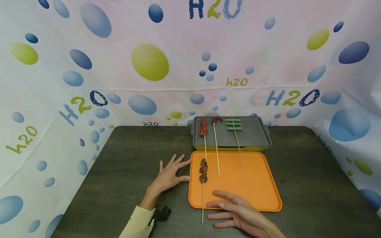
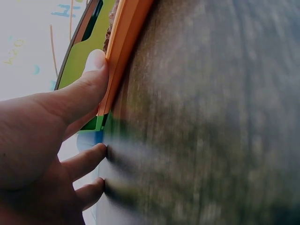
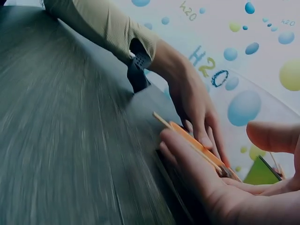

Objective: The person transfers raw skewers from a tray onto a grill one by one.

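Observation:
My left hand (image 1: 169, 174) touches the left rim of an orange tray (image 1: 253, 178), its thumb and fingers spread. In the left wrist view, the thumb (image 2: 86, 89) lies against the tray's side while two fingertips rest on the tabletop. Across the tray's left part lies a skewer of brown chunks (image 1: 203, 170), its bare stick reaching past the front rim. Over the tray's front edge hovers my right hand (image 1: 238, 213), fingers apart and nothing gripped. Its fingertips are right beside that stick.
Behind the tray stands a grey-topped grill (image 1: 254, 132) with a green-yellow base. On it lie a red chunk skewer (image 1: 203, 127), a curled dark red skewer (image 1: 217, 120) and a green-piece skewer (image 1: 233, 124), sticks overhanging the tray. Dark tabletop (image 1: 134, 145) surrounds them; a patterned sheet hangs behind.

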Demonstrator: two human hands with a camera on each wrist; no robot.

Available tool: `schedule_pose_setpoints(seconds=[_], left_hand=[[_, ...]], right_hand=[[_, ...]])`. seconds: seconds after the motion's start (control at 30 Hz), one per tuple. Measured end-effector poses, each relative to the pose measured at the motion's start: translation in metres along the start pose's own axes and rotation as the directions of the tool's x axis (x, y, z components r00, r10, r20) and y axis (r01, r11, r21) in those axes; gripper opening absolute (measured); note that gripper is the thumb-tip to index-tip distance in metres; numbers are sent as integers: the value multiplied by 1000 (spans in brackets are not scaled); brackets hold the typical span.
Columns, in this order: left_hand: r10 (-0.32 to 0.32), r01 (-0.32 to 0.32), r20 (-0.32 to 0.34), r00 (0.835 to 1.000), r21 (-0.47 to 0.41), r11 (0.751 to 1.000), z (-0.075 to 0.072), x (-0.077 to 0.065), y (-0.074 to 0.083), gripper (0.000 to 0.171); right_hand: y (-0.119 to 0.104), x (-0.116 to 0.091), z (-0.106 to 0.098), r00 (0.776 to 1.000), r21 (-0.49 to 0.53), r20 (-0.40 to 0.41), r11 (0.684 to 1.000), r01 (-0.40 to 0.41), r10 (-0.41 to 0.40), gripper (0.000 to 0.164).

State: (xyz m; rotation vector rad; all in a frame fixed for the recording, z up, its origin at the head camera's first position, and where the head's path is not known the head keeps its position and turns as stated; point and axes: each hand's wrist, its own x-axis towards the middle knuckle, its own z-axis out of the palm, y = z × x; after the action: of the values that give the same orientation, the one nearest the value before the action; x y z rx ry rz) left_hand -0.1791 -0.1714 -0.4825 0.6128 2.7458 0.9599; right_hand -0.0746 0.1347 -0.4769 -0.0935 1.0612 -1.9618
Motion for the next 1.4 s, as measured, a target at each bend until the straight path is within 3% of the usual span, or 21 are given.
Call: schedule_pose_setpoints(seconds=[0.23,0.47,0.63,1.0,1.17,1.4], left_hand=[[8,-8,1,1000,-6,1000,1,-1,-1,72],[9,-9,-3,1000,11,1000,1,2,-2,73],[10,-10,2,1000,9,1000,1,2,-1,73],[-2,2,4,1000,18,1000,2,1,-1,73],[2,-2,5,1000,7,1000,1,1,-1,73],[5,-5,6,1000,-1,1000,0,1,-1,74]], right_hand=[[6,18,9,1000,39,-16,999,-1,1,73],[9,22,13,988,-24,-153,999,35,-38,74],[11,16,12,970,-107,-224,992,66,-89,64],[13,8,9,957,-128,-269,989,78,-110,63],[13,-4,3,939,-169,-314,982,90,-140,65],[10,-24,-7,931,-210,-323,972,102,-168,62]])
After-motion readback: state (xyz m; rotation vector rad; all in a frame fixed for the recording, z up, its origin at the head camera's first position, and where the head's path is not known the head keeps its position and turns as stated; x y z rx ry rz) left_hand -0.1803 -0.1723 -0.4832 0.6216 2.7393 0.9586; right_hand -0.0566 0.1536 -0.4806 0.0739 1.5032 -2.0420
